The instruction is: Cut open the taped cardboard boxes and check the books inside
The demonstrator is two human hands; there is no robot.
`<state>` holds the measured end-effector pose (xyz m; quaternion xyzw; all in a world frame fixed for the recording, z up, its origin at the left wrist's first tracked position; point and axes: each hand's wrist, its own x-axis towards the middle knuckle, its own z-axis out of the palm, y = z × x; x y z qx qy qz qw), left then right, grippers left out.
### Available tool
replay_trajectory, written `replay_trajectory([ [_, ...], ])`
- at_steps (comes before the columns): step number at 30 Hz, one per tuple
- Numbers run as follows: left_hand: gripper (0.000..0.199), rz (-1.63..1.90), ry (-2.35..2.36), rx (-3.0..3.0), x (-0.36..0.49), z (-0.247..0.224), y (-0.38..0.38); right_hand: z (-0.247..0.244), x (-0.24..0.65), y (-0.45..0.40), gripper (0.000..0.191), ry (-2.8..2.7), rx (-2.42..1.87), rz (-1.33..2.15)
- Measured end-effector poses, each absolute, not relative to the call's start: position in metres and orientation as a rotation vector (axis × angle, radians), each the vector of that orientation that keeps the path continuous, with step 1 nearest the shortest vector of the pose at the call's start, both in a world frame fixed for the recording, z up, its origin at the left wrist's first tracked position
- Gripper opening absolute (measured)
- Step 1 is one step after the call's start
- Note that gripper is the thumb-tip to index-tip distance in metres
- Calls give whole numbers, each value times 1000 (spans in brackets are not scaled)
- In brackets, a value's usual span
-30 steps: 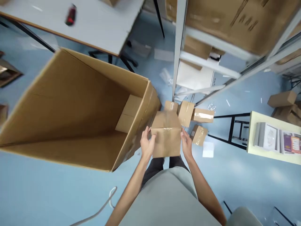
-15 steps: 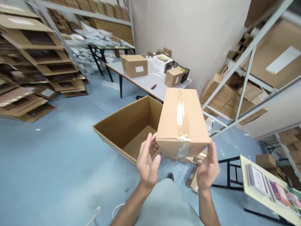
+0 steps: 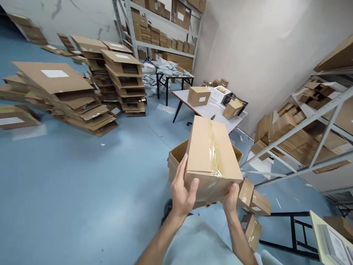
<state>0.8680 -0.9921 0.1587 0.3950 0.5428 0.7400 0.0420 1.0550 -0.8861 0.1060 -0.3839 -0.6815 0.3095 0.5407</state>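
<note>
A taped cardboard box (image 3: pixel 204 147) is held up in front of me between both hands. My left hand (image 3: pixel 183 187) grips its near left side, thumb against the front face. At the near right corner, my right hand (image 3: pixel 231 198) is closed on the box, its fingers partly hidden beneath. Clear shiny tape runs along the top and down the front face. Behind and below it stands a larger open carton (image 3: pixel 176 162) on the floor, mostly covered by the held box.
Flattened cartons (image 3: pixel 68 79) lie in stacks at left. Ahead is a white table (image 3: pixel 190 97) with a small box (image 3: pixel 198 96) and a crate. A metal rack (image 3: pixel 292 136) leans into view at right, with taped boxes (image 3: pixel 252 198) on the floor below it.
The view has swung left, bringing more of the stacked cartons into sight. The held box now sits in front of the large open carton, covering most of it. Both hands still hold the box.
</note>
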Motion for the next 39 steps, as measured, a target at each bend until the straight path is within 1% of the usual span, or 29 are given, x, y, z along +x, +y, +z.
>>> replay_trajectory([
  [5,76,2257,1730,1106,756,150,-984,107,937,-877,85,-1549,-900,849],
  [11,78,2174,1917,1026,600,163,-957,116,773,-845,87,-1573,-822,1068],
  [16,78,2083,2025,1001,474,174,-933,123,656,-820,82,-1593,-818,1209],
  [19,78,2036,2005,1016,410,172,-905,121,598,-802,80,-1568,-835,1209],
  [26,81,1896,1817,1064,279,149,-796,112,482,-741,80,-1422,-1055,1085],
  [31,80,1692,1626,1133,199,163,-713,130,408,-706,77,-1208,-1261,919],
  [35,75,1579,1444,1213,155,177,-641,132,365,-681,79,-1046,-1397,822],
  [39,71,1465,1390,1250,136,175,-564,119,343,-643,83,-936,-1522,791],
])
